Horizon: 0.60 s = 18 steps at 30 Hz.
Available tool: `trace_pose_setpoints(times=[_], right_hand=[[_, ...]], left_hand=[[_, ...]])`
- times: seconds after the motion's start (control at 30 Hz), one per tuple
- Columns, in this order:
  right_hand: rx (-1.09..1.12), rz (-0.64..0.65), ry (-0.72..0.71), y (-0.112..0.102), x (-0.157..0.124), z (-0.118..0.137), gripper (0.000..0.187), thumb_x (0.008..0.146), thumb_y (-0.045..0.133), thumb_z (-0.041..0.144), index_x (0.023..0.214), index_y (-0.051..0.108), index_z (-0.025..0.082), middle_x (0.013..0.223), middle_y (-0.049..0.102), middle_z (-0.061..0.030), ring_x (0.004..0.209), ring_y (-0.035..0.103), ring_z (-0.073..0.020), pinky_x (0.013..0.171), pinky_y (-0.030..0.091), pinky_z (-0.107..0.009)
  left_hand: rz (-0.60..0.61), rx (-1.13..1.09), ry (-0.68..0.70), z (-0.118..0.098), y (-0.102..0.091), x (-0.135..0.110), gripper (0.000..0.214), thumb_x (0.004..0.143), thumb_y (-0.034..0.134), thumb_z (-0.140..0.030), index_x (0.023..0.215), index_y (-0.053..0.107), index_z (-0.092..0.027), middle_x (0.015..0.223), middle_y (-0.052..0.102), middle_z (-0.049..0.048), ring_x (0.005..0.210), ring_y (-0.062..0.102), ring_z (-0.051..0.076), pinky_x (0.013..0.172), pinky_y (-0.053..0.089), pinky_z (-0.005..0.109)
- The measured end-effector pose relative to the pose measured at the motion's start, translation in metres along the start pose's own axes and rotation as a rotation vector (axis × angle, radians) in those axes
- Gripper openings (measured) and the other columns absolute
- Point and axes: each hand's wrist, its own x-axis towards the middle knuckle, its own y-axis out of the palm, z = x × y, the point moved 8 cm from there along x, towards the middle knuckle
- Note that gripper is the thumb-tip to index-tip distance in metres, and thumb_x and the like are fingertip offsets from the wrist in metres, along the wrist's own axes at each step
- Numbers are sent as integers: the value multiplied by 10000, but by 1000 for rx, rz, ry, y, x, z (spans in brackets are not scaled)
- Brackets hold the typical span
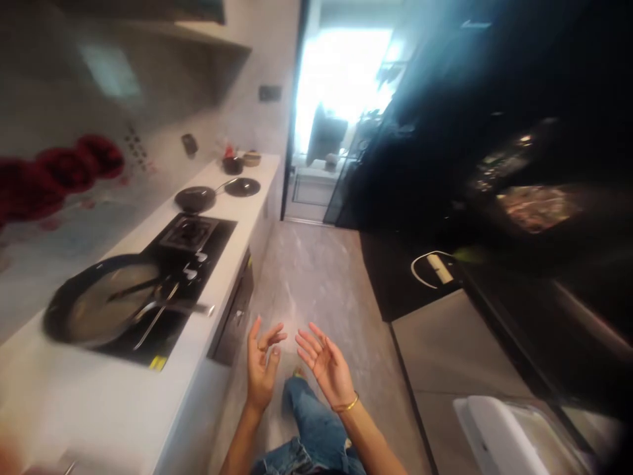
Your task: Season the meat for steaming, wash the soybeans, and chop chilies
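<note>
Both of my hands hang in the air over the floor, in front of my legs. My left hand [264, 369] has its fingers apart and slightly curled, with nothing in it. Palm up and fingers spread, my right hand [329, 369] is bare too, with a gold bangle at its wrist. Neither hand touches anything. To the left, nearest my left hand, is the white counter [185, 369] with a black gas stove [217, 241]. A large wok [64, 310] sits on the near burner; a dark utensil [133, 288] lies in it and its handle points toward me.
Beyond the stove stand a frying pan [195, 198], a dark lid [242, 187] and a small dark pot [232, 165]. On the right are dark cabinets, a white corded device [439, 269] and a white bin-like container [499, 429]. Grey floor [316, 264] leads to a bright doorway.
</note>
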Motion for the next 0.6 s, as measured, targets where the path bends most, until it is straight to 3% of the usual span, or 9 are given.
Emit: trace_pose_setpoints(times=[0.13, 0.27, 0.43, 0.6], right_hand=[[-9, -24, -41, -34, 67, 107, 487, 763, 727, 476, 1176, 648, 230, 1135, 713, -94, 1034, 674, -233, 913, 488, -391], [24, 6, -83, -39, 150, 186, 451, 776, 710, 466, 1156, 650, 231, 1089, 719, -77, 1022, 668, -229, 919, 484, -390], [74, 107, -74, -34, 290, 259, 404, 809, 662, 444, 1149, 643, 227, 1064, 713, -71, 990, 668, -225, 924, 482, -404], [51, 91, -109, -49, 444, 358, 396, 814, 652, 446, 1153, 647, 241, 1058, 714, -62, 1004, 666, -228, 972, 462, -439]], left_hand=[[-47, -71, -33, 27, 81, 96, 629, 900, 567, -427, 1440, 300, -248, 1278, 605, 138, 994, 659, 186, 964, 456, 385], [-52, -143, -113, 50, 140, 181, 632, 890, 557, -452, 1437, 325, -235, 1264, 610, 145, 962, 668, 197, 973, 450, 417], [-102, -127, -67, 88, 194, 306, 590, 876, 550, -426, 1408, 375, -243, 1249, 603, 138, 890, 667, 180, 935, 471, 415], [-64, -146, -78, 133, 261, 473, 582, 891, 531, -418, 1418, 352, -250, 1316, 538, 142, 909, 661, 180, 962, 455, 425]])
